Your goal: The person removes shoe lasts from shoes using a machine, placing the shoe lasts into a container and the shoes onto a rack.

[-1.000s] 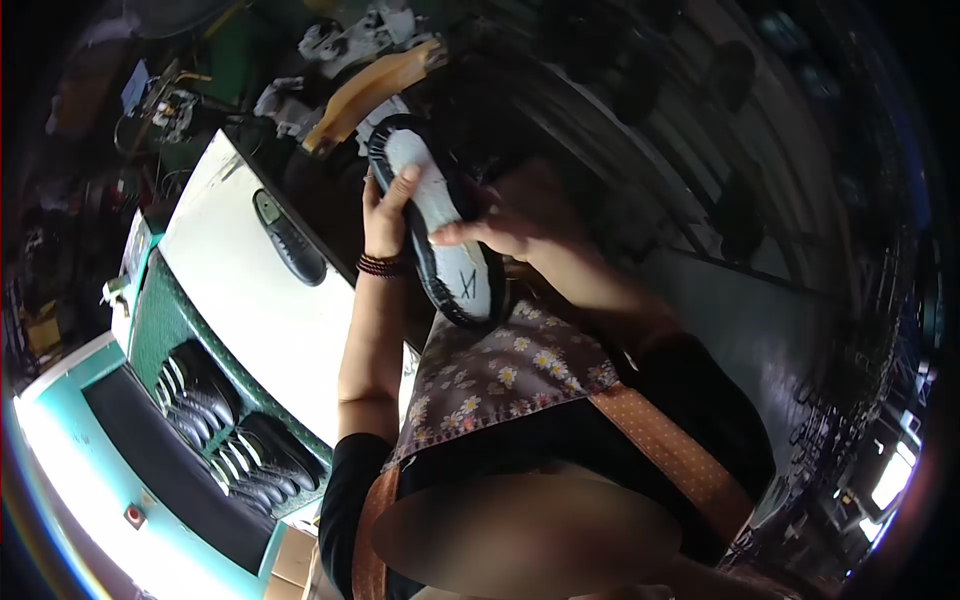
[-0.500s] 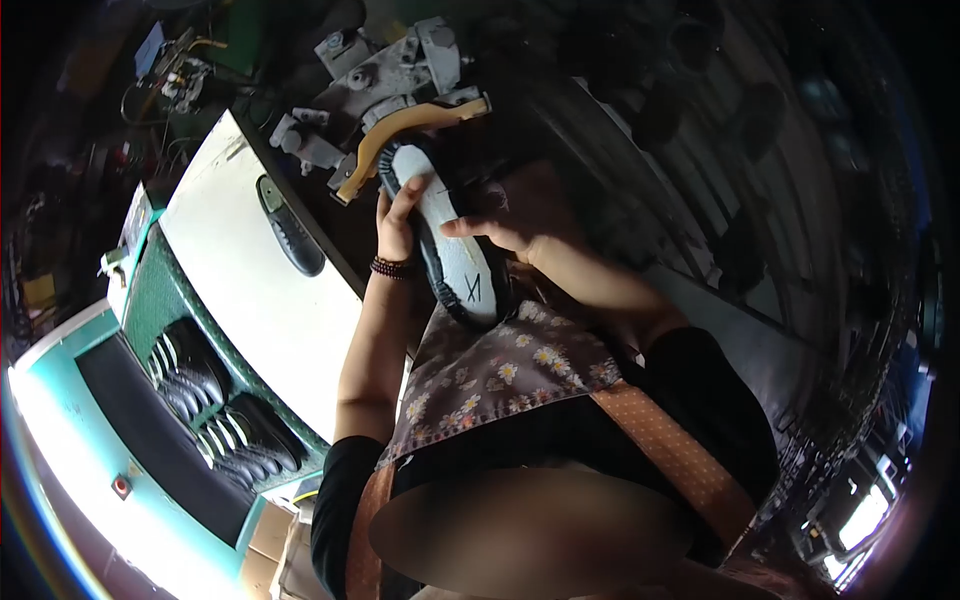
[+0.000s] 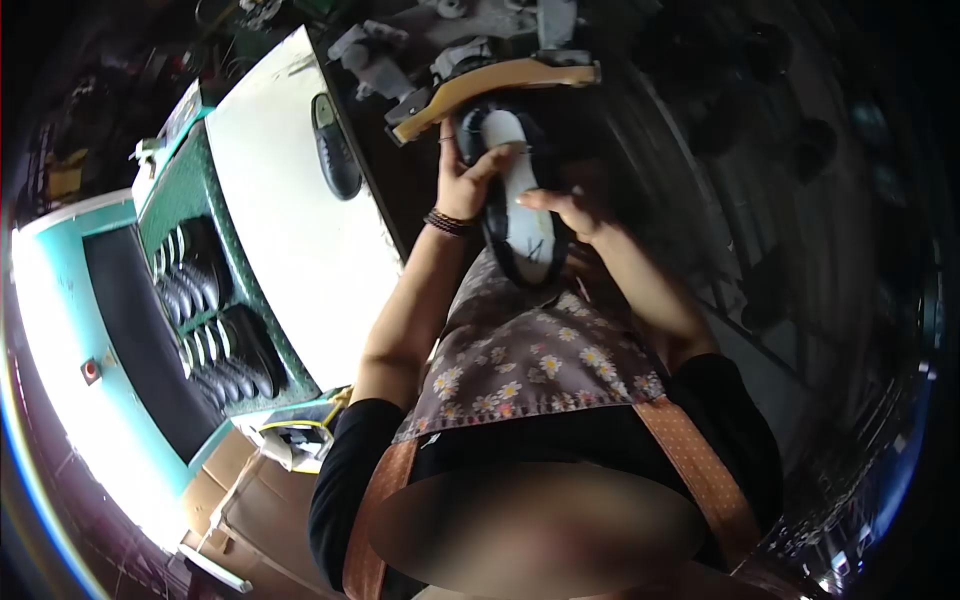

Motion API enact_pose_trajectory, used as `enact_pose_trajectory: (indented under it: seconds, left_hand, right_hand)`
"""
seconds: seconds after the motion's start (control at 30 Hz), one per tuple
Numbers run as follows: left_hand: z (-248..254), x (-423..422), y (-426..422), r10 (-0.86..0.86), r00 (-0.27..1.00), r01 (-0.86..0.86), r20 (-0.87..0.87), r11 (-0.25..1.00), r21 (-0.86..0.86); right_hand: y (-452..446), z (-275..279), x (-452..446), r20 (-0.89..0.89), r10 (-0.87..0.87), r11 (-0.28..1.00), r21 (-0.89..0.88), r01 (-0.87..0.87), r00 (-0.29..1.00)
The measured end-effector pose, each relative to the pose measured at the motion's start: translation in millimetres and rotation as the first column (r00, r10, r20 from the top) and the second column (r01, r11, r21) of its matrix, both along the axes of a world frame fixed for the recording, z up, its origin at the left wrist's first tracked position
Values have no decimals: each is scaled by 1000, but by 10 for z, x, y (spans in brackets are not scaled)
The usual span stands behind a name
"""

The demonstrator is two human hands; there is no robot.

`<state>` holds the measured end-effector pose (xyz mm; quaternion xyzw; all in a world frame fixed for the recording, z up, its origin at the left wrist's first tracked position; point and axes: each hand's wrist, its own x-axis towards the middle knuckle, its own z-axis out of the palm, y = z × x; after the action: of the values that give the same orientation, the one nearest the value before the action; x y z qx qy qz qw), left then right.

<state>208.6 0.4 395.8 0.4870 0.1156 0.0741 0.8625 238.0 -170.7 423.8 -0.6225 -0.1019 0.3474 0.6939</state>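
Both my hands hold a black shoe upper [image 3: 492, 215] with its pale insole board [image 3: 518, 185] facing up and dark marks near its closer end. My left hand [image 3: 468, 185] grips the left side, thumb lying across the board. From the right, my right hand [image 3: 572, 212] wraps the edge, with its thumb pressed on the board. The shoe's far end sits just below a curved yellow band [image 3: 500, 82] on a machine [image 3: 460, 55]; whether they touch I cannot tell. The fingers beneath the shoe are hidden.
Left of me, a single black shoe [image 3: 335, 150] lies on a white tabletop [image 3: 290, 220]. Several black shoes [image 3: 235, 350] stand in rows on a green surface beside a dark conveyor belt [image 3: 150, 340]. Cardboard boxes [image 3: 265, 510] are at lower left.
The view has swung, so the machine and table appear further right and higher. The shoe stays in both hands near the yellow band. My left thumb now reaches further across the board.
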Motion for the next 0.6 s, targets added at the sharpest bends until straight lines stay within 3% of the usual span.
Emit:
enact_pose_trajectory:
  seconds: [0.07, 0.17, 0.2, 0.23, 0.27, 0.3, 0.33, 0.37, 0.4, 0.43, 0.47, 0.5, 0.57, 0.6]
  left_hand:
    - [-3, -160, -102, -31, 999, 32, 41, 999, -29]
    - [30, -418, -295, 15, 991, 10, 136, 983, -182]
    - [14, -548, -350, -14, 1000, 12, 1, 828, -561]
    - [-36, -694, -412, -103, 988, -44, -116, 533, -845]
    - [-84, -774, -471, -187, 980, 118, -75, 835, -537]
    - [-132, -819, -545, -387, 921, 388, 37, 909, -152]
    - [-45, -818, -608, -546, 833, 467, 90, 781, 415]
    - [39, -817, -671, -632, 758, 321, 163, 579, 750]
    - [-15, -858, -750, -610, 792, 573, 31, 760, 307]
    - [-99, -940, -853, -644, 756, 610, -115, 757, -234]
    - [-183, -1020, -972, -725, 651, 408, -223, 583, -702]
    - [-271, -1076, -1099, -828, 501, 31, -251, 307, -951]
    - [-327, -1083, -1421, -717, 649, 65, -255, 386, -920]
    - [-173, -1006, -1392, -645, 732, 266, -219, 566, -780]
  right_hand:
    - [-133, -38, -96, 65, 21, 993, -120, -13, 998]
    - [-394, -93, -241, 300, 42, 973, -231, 30, 953]
    - [-506, -100, -317, 365, 30, 964, -258, 70, 931]
    - [-617, -108, -388, 427, 20, 952, -284, 112, 904]
    - [-720, 68, -427, 405, 172, 931, -366, -13, 898]
    - [-801, 277, -442, 378, 319, 886, -444, -132, 869]
    - [-816, 344, -540, 322, 314, 879, -455, -145, 893]
    - [-934, 451, -631, 370, 427, 803, -575, -158, 825]
    - [-957, 514, -749, 451, 477, 756, -649, -90, 754]
    - [-958, 607, -876, 509, 534, 701, -713, -17, 675]
    - [-973, 692, -998, 469, 468, 719, -695, -15, 749]
    - [-986, 673, -1141, 488, 339, 777, -627, 53, 804]
    - [-1092, 560, -1373, 571, 283, 728, -651, 215, 771]
    - [-1120, 479, -1506, 615, 231, 710, -636, 301, 754]
